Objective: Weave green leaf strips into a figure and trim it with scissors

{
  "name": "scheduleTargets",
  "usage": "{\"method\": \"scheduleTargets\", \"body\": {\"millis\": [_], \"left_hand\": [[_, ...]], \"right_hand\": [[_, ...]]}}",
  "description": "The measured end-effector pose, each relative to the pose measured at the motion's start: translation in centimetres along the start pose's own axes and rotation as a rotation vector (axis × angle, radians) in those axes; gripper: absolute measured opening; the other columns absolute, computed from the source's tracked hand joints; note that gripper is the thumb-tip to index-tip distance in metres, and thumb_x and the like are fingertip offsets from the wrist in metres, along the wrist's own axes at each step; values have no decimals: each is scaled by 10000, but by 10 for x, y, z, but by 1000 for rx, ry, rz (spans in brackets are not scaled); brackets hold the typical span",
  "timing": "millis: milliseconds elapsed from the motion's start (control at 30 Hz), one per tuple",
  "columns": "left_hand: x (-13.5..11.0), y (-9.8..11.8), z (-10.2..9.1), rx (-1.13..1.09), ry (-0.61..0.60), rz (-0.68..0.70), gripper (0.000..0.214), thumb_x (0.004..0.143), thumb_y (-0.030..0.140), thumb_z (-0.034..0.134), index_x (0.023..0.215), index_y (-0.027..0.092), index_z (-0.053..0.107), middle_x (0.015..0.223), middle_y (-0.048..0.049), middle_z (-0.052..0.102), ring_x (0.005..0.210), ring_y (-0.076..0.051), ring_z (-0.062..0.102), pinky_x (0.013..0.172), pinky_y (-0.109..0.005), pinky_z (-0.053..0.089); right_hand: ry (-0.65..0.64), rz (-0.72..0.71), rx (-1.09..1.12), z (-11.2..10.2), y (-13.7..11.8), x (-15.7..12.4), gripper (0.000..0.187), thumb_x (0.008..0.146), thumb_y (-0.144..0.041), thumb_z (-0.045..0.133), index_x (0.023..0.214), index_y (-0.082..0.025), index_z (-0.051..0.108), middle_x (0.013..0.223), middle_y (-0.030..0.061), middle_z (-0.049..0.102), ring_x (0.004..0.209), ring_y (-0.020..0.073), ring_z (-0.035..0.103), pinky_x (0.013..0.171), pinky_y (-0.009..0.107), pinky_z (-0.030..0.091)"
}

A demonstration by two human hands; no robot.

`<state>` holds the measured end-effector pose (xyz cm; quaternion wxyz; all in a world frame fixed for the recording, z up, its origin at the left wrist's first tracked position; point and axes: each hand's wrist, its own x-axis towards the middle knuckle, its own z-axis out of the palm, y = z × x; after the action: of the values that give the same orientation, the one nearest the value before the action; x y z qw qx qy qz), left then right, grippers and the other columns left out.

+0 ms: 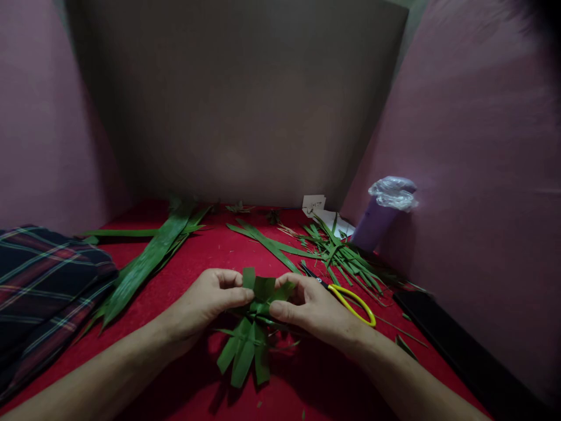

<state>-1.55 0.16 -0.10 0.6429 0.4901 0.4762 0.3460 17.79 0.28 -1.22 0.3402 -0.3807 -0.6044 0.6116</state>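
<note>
A bundle of folded green leaf strips [243, 349], drawn together at its middle, hangs between my two hands over the red cloth [175, 318]. My left hand [219, 298] pinches its upper left side between thumb and fingers. On the other side my right hand [309, 307] is closed on the upper right strips, its thumb lying across the front. Several cut strip ends fan downward below the pinch. Yellow-handled scissors [353, 305] rest just beyond my right wrist, partly behind it. The fingertips behind the leaves are hidden.
Long leaf blades [151, 263] lie at the left beside dark plaid fabric [48, 286]. A heap of cut leaf strips [346, 254] spreads at the right. Behind it stand white paper [314, 203] and a purple container topped with clear plastic [372, 225]. A black bar [456, 345] runs along the right wall.
</note>
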Motion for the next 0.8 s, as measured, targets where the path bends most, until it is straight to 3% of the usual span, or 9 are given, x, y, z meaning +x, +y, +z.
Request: {"method": "scheduleTargets", "body": {"millis": [100, 233, 500, 800], "left_hand": [[1, 3, -3, -17, 22, 36, 172, 636, 263, 696, 583, 155, 573, 524, 21, 614, 456, -95, 524, 473, -212, 372], [1, 4, -5, 17, 42, 44, 175, 625, 275, 702, 596, 152, 581, 562, -1, 638, 503, -116, 558, 513, -236, 399], [1, 0, -5, 20, -43, 33, 186, 636, 278, 705, 649, 128, 597, 574, -12, 635, 489, -108, 547, 495, -230, 377], [-2, 6, -4, -105, -48, 28, 127, 631, 222, 690, 685, 140, 609, 653, -40, 684, 574, -158, 625, 598, -284, 460]], "right_hand": [[45, 50, -93, -3, 0, 1, 254, 650, -340, 740, 667, -153, 569, 592, -10, 575, 513, 97, 517, 495, 223, 386], [158, 84, -179, -4, -2, 2, 280, 640, -282, 734, 515, -160, 515, 441, -48, 491, 393, 53, 388, 406, 199, 275], [71, 73, -51, -1, 1, 2, 224, 627, -283, 714, 543, -152, 553, 481, -30, 531, 420, 78, 479, 439, 213, 354], [134, 51, -66, -4, 2, 4, 333, 583, -391, 745, 521, -151, 524, 465, -42, 503, 411, 64, 435, 422, 198, 323]]}}
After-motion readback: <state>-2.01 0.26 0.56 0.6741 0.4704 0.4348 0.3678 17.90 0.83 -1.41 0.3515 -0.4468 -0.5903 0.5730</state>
